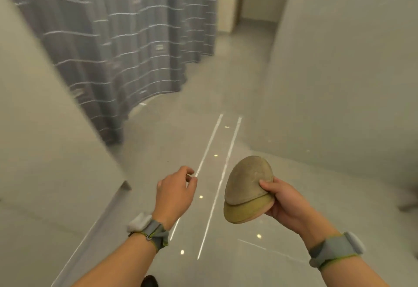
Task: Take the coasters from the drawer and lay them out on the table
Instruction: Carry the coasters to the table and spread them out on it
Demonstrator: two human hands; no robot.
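My right hand (285,203) holds a small stack of round tan coasters (246,187) by its lower right edge, thumb on top, the stack tilted up on its side. At least two coasters show, the upper one slid a little off the lower. My left hand (176,192) hangs free to the left of the stack, fingers loosely curled with nothing in them. Both wrists wear grey bands. No drawer or table is in view.
A glossy grey tiled floor (226,110) stretches ahead with light reflections. A grey striped curtain (126,44) hangs at the upper left. Pale walls (339,71) flank a corridor, with a wall corner (40,151) close on the left. A dark shoe tip (150,281) shows at the bottom.
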